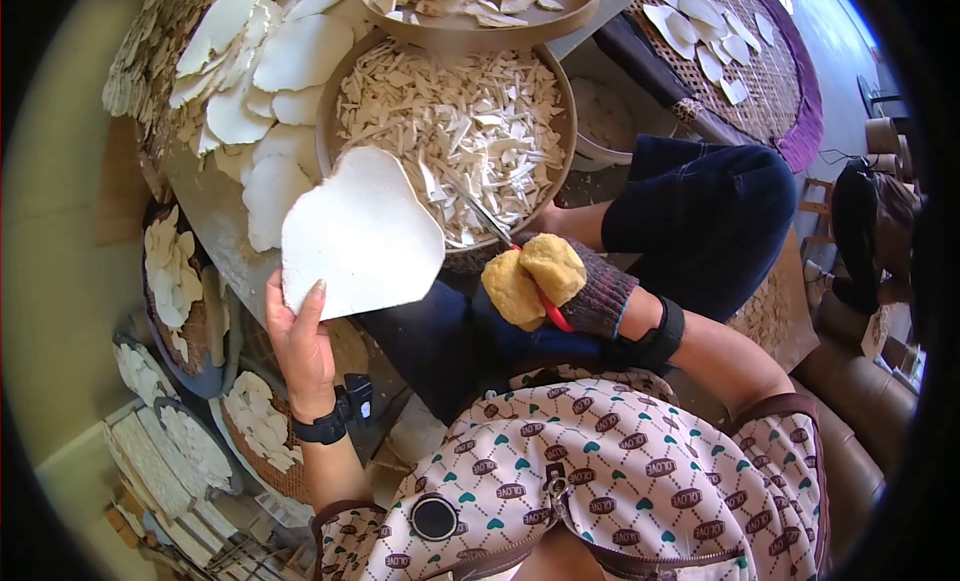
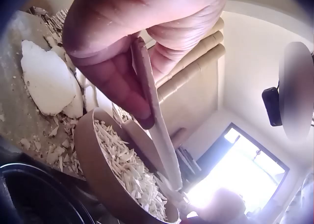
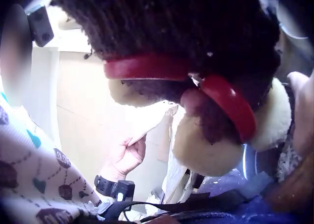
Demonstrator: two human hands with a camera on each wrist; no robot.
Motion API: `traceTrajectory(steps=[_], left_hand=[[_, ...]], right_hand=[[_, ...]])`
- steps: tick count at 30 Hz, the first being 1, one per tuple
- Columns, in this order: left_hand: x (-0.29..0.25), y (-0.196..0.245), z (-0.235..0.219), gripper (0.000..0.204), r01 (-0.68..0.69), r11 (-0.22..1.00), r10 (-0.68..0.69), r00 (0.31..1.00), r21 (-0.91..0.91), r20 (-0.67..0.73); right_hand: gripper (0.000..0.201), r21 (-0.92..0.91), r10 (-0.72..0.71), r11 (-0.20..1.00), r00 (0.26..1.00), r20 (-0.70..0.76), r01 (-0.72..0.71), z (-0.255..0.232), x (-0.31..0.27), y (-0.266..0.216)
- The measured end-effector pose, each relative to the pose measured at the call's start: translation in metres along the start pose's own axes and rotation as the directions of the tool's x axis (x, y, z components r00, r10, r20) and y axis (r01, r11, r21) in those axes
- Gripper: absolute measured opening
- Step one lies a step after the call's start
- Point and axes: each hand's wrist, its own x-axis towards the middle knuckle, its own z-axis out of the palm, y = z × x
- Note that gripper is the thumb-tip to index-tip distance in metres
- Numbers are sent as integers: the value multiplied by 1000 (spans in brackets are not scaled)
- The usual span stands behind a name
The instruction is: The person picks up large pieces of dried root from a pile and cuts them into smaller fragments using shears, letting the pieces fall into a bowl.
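Note:
My bare left hand [image 1: 303,346] pinches a broad, flat white slice [image 1: 360,236] by its lower left edge, thumb on the near face. One side of the slice is cut straight, the rest is rounded. In the left wrist view the slice [image 2: 156,121] appears edge-on between thumb and fingers. My right hand [image 1: 597,293], in a dark knitted glove, holds scissors [image 1: 487,213] with red handles. Yellow sponge padding [image 1: 515,289] sits around its fingers and the handles. The blades point toward the slice, over the rim of a round tub [image 1: 571,111] full of pale cut strips.
A second round tray [image 1: 480,35] with chips overlaps the tub's far side. Large white slices [image 1: 305,56] lie piled at the upper left. A woven tray [image 1: 770,81] with more slices stands at upper right. Baskets of slices [image 1: 262,421] stand at lower left. Another person [image 1: 880,231] sits at far right.

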Motion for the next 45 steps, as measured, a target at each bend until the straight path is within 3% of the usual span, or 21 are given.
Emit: traceTrajectory(steps=[2, 5, 6, 9, 13, 15, 18, 20, 21, 22, 23, 26, 28, 31, 34, 35, 38, 40, 41, 43, 45], left_hand=[[-2, -3, 6, 36, 50, 999, -50, 998, -15, 25], [-5, -8, 12, 37, 95, 995, -94, 993, -11, 69], [-6, -10, 12, 38, 103, 995, -103, 991, -5, 83], [-8, -14, 14, 39, 101, 994, -104, 989, 34, 107], [-11, -15, 20, 40, 122, 991, -127, 984, 48, 124], [-10, -15, 20, 41, 123, 991, -129, 983, 47, 129], [-16, -13, 44, 49, 75, 977, -90, 994, -198, -68], [-29, -23, 58, 54, 78, 978, -92, 994, -195, -64], [-35, -30, 63, 56, 79, 978, -93, 994, -194, -63], [-39, -40, 67, 57, 47, 999, -48, 998, -24, -51], [-38, -44, 67, 57, 15, 999, -17, 998, -31, -66], [-30, -48, 68, 57, -90, 996, 88, 989, -12, -122], [-24, -44, 63, 57, -77, 997, 76, 995, -10, -64], [-14, -28, 53, 56, 8, 1000, -7, 998, -14, 69], [-6, -21, 44, 57, 11, 1000, -13, 994, 13, 113], [-2, -22, 42, 58, -9, 1000, 6, 994, 26, 113], [-1, -35, 51, 60, -87, 995, 77, 980, -47, -186], [5, -38, 55, 63, -182, 983, 175, 975, -36, -134], [7, -39, 57, 64, -226, 974, 221, 969, -35, -111], [12, -33, 50, 67, -152, 985, 149, 988, -77, -45], [15, -28, 45, 69, -107, 990, 108, 994, -91, 5]], right_hand=[[27, 57, -29, 998, 998, -54, 32, 5, 1, 2], [35, 214, 0, 977, 1000, 3, -1, 11, -6, 26], [36, 183, -12, 983, 1000, 11, 10, 13, -4, 28], [36, 14, -49, 999, 998, 30, 49, 12, -6, 22], [28, -402, -346, 867, 936, -59, 295, 15, 4, 19], [34, -232, -214, 949, 977, 15, 211, 8, -4, 17], [30, -215, -235, 951, 971, -36, 222, 8, -2, 12], [27, 1, -125, 992, 987, -103, 126, 7, 5, 2], [27, 258, 33, 966, 996, -82, -11, 6, 7, -8], [27, 313, 73, 948, 996, -53, -52, 5, 7, -9], [27, 364, 112, 926, 993, -24, -95, 5, 8, -10], [27, -85, -98, 992, 995, -28, 96, 5, 7, 9], [27, -417, -251, 884, 967, -43, 211, 7, 7, 15], [26, -64, -132, 990, 990, -50, 128, 12, 6, 32], [27, 23, -34, 999, 997, -69, 36, 10, 2, 22], [27, -54, -5, 999, 999, -48, 2, 11, 3, 25], [25, -120, 37, 992, 994, 98, -25, 9, 5, 15], [26, 93, 40, 995, 998, 56, -45, 13, 7, 10], [25, -30, -18, 999, 999, 39, 19, 13, 6, 13], [25, -269, -139, 952, 990, 38, 144, 11, 6, 16], [24, -199, -138, 969, 989, 59, 147, 6, 5, 10]])
